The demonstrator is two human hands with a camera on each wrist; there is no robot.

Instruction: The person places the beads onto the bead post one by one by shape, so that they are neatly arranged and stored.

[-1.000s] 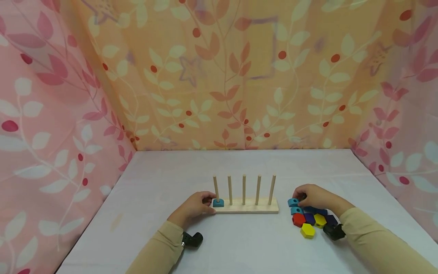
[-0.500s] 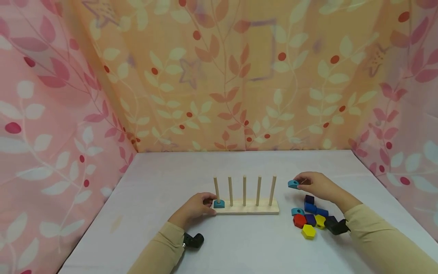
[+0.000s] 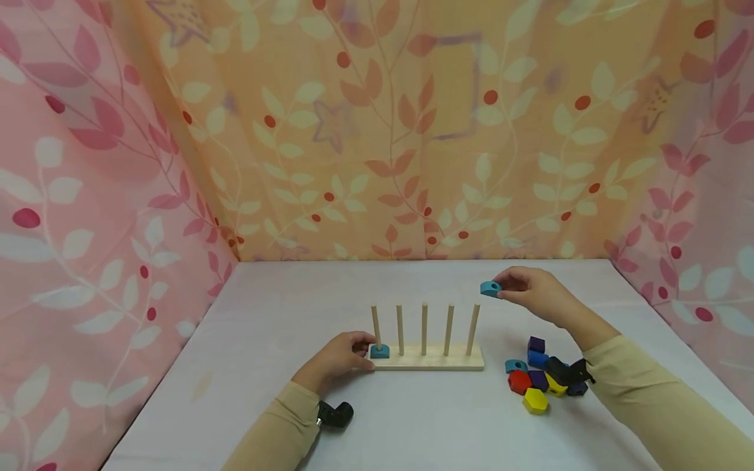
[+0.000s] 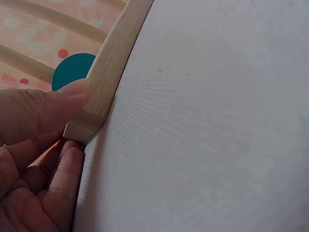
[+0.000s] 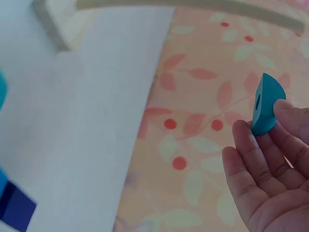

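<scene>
**Teal piece held above the peg rack**

Above the rightmost peg, the right hand (image 3: 533,294) pinches a teal half-round block (image 3: 490,288) between thumb and fingertips, its drilled hole showing in the right wrist view, probably so the hole can be lined up with a peg. On the white worktop (image 3: 412,425), the left hand (image 3: 337,358) grips the near left corner of the wooden peg rack (image 3: 429,356), thumb on top and fingers curled below, apparently to steady it. A second teal block (image 3: 379,351) already sits at the foot of the leftmost peg. Loose coloured blocks (image 3: 533,383) lie just right of the rack (red, yellow, blue, purple). No writing or brand marks can be read anywhere.
</scene>
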